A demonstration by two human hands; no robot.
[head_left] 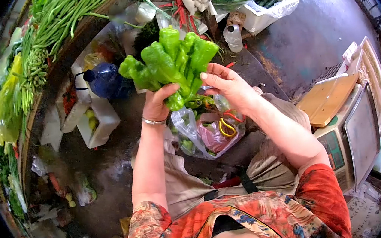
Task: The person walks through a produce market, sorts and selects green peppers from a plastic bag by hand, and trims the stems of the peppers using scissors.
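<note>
My left hand (159,104), with a bracelet at its wrist, is closed round the lower left of a bunch of long, wrinkled green peppers (171,58). The bunch is raised in front of me, its tips fanned upward. At its right side my right hand (225,85) has thumb and fingers bent against the peppers; the exact grip is partly hidden. Below the bunch, between my knees, an opened clear plastic bag (185,124) holds greenery and something pink. Scissors with yellow and red handles (226,127) lie at the bag's right side.
Long green beans (73,17) cover a curved shelf at upper left. A blue bottle (108,80) and a white foam box (103,123) sit on the floor left. A foam box (280,5) of dark green vegetables stands upper right. A scale (335,148) with a wooden board (330,99) is at right.
</note>
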